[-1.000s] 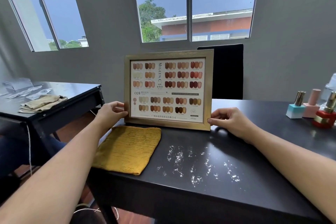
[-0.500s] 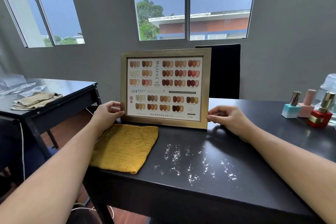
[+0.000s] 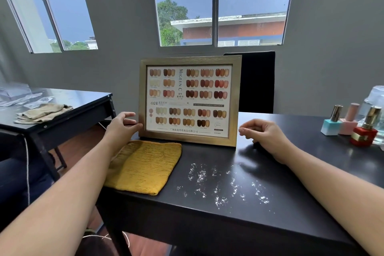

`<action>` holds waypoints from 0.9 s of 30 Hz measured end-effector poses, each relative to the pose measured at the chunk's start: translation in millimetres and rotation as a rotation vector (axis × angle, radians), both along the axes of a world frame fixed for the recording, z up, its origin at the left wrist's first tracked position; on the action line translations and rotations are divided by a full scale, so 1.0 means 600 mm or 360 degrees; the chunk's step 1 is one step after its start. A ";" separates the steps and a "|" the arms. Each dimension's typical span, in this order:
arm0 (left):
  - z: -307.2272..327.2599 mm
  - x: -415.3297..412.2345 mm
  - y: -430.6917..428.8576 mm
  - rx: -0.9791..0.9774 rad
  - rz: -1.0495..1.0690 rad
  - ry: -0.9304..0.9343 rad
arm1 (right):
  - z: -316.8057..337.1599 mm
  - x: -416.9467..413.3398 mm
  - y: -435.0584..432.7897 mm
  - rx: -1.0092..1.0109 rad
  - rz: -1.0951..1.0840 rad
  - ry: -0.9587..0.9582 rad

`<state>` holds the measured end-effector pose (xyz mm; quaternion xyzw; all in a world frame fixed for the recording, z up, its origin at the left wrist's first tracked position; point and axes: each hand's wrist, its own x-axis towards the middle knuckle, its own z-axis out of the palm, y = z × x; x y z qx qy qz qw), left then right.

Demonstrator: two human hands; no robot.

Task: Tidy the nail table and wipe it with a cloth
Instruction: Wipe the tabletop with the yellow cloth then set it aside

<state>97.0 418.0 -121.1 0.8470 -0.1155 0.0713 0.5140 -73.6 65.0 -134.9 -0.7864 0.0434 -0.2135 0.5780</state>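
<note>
A gold-framed nail colour chart point(image 3: 190, 101) stands upright at the back of the black nail table point(image 3: 291, 203). My left hand point(image 3: 121, 125) is at the frame's lower left edge, fingers spread, thumb just touching it. My right hand point(image 3: 265, 134) hovers just off the frame's lower right edge, fingers loosely curled, holding nothing. A folded yellow cloth point(image 3: 144, 166) lies flat on the table in front of the frame, beside my left forearm. White dust specks point(image 3: 222, 185) are scattered on the tabletop to the right of the cloth.
Three nail polish bottles stand at the right: teal point(image 3: 331, 124), pink point(image 3: 349, 121), red point(image 3: 364, 132), with a clear bottle point(image 3: 374, 100) behind. A black chair point(image 3: 257, 83) is behind the table. A second table point(image 3: 68, 104) on the left holds a beige cloth point(image 3: 42, 112).
Both hands have loosened from the frame's lower edges: the right hand has pulled clear of it and the left fingers have spread. The frame stays upright in place.
</note>
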 end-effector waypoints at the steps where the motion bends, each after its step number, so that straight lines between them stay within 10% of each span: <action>1: 0.004 -0.005 0.003 -0.0015 0.0020 -0.0029 | 0.000 -0.005 0.001 0.0048 -0.0027 -0.0020; 10: 0.041 -0.062 0.044 0.0367 -0.0009 -0.0333 | 0.097 -0.031 0.109 -0.0145 0.0201 -0.0276; 16: 0.014 -0.079 0.062 0.0735 -0.0102 -0.0165 | 0.078 0.017 0.248 -0.1087 0.0428 0.0355; 27: -0.013 -0.090 0.061 0.1036 -0.0167 -0.0265 | 0.061 0.058 0.309 -0.1361 0.0203 0.0625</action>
